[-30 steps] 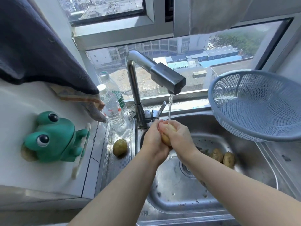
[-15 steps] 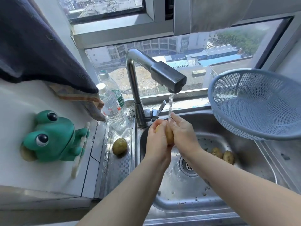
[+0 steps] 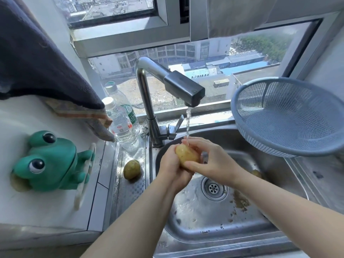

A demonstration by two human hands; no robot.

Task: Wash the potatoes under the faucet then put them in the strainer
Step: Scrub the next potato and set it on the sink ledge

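Observation:
A yellow potato [image 3: 186, 155] sits between both hands under the running stream from the faucet [image 3: 183, 88]. My left hand [image 3: 172, 165] cups it from the left and below. My right hand [image 3: 214, 161] wraps over it from the right, fingers curled on its surface. Another potato [image 3: 131, 169] lies on the steel ledge left of the sink [image 3: 214, 220]. My right forearm mostly hides one more potato [image 3: 257, 173] in the basin. The blue strainer [image 3: 290, 116] stands tilted on the sink's right rim, with nothing visible inside.
Two plastic water bottles [image 3: 122, 123] stand left of the faucet base. A green frog holder [image 3: 50, 162] sits on the white counter at left, under a dark hanging cloth [image 3: 37, 58]. Peel scraps lie around the drain [image 3: 214, 188].
The potato has turned between my hands, and more of its yellow surface shows. My right hand has slid lower and over it. The view has shifted slightly.

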